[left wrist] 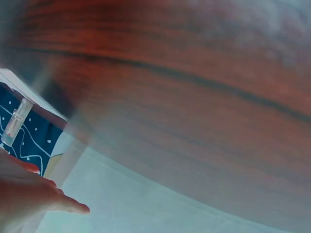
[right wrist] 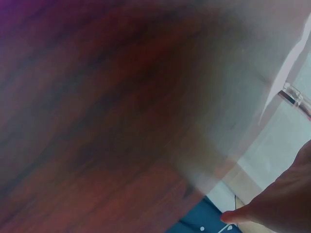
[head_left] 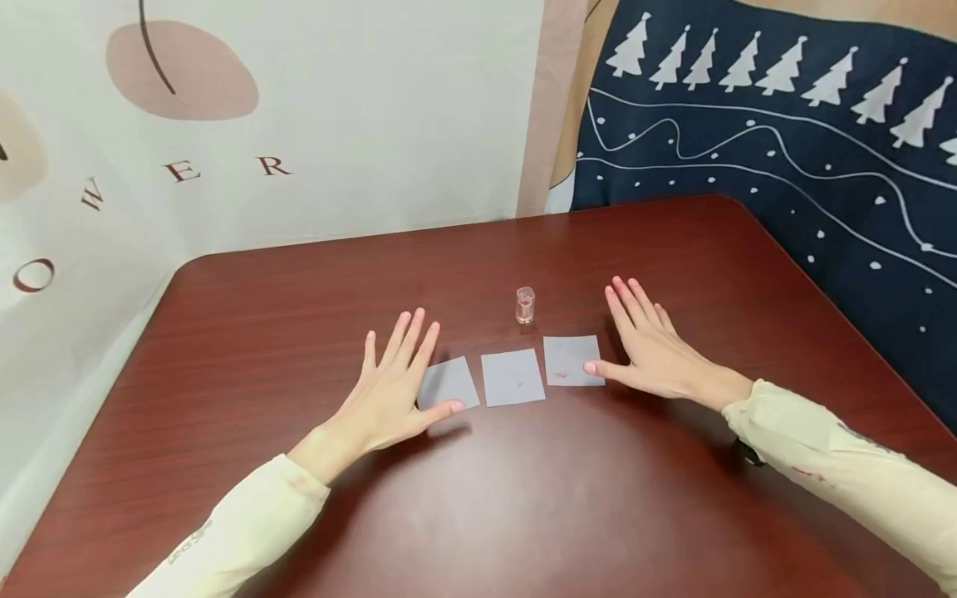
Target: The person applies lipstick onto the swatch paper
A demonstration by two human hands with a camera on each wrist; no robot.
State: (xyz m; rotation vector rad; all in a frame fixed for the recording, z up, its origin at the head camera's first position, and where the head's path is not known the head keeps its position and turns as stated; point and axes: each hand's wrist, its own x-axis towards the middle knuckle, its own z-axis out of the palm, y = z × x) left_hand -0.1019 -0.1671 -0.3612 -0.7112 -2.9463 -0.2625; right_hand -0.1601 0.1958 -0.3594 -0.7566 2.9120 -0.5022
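Observation:
Three pale square paper sheets lie in a row on the table: a left sheet, a middle sheet and a right sheet. Faint reddish marks show on the middle and right ones. Behind the row stands a small clear container, upright; the left wrist view also catches this container. My left hand is spread, palm down, its thumb and forefinger overlapping the left sheet. My right hand has its fingers straight, with the thumb tip over the right sheet's edge. Neither hand holds anything.
The reddish-brown wooden table has rounded far corners. A white printed cloth hangs behind it, and a dark blue cloth with white trees hangs at the right. Both forearms wear pale sleeves.

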